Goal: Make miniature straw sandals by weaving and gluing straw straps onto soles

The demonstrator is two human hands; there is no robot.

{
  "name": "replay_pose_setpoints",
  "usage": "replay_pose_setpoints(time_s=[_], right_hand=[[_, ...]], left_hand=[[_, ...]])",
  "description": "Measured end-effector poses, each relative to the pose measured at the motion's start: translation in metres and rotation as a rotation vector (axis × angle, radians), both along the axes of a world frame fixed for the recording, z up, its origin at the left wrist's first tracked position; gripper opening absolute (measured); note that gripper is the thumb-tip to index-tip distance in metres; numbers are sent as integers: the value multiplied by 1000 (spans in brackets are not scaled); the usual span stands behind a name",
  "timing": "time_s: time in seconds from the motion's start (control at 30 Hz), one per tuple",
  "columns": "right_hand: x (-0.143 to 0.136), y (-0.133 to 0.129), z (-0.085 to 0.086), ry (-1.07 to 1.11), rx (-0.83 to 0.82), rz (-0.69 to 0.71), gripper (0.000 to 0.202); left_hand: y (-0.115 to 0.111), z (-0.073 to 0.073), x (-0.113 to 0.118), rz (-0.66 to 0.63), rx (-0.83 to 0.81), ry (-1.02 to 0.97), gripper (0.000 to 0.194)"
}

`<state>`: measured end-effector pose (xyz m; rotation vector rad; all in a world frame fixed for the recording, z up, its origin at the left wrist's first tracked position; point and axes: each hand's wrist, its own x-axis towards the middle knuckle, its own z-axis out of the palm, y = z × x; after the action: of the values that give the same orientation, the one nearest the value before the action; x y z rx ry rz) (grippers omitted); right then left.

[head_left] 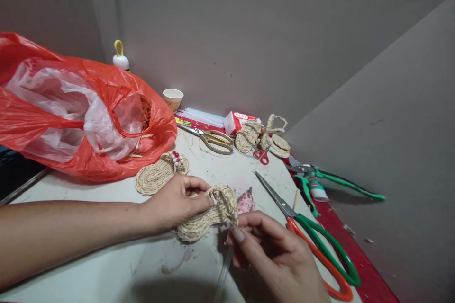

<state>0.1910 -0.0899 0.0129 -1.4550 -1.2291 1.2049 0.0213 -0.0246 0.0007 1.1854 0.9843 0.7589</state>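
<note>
A small woven straw slipper [199,227] with a braided band over its toe is in front of me. My left hand [181,203] is closed on it, thumb on the band and fingers behind. My right hand [273,255] pinches the slipper's right end between thumb and index finger; the exact spot is partly hidden. Below that pinch, a clear translucent stick [222,274] runs down toward me. Just behind the slipper lies a pink lumpy object [246,202] with a dark tip. Another straw slipper [156,177], decorated with red and white beads [177,158], lies beyond my left hand.
Large scissors [313,236] with orange and green handles lie at right, near green-handled pruners [330,177]. Gold-handled scissors [213,141], a paper cup [173,99], a red-white box [236,120], woven straw pieces [249,136] and small red scissors [262,155] sit behind. A red plastic bag [156,113] fills the left.
</note>
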Motion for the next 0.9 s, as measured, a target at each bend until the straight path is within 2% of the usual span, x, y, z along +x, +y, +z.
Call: replay_pose_setpoints(time_s=[0.13,0.33,0.47,0.67,0.9], right_hand=[[1,-1,0,-48,24,5,29],[10,2,-5,-200,141,124,22],[11,3,-7,-219,164,149,19],[4,1,-5,-170,161,30,20],[3,-1,-6,-154,157,1,20]], left_hand=[[0,-5,-1,-1,40,15,17],[1,-5,0,10,35,-3,16],[1,-6,0,-8,24,-22,16],[1,-3,-1,-10,30,23,14],[-1,-4,-4,-85,209,74,24]])
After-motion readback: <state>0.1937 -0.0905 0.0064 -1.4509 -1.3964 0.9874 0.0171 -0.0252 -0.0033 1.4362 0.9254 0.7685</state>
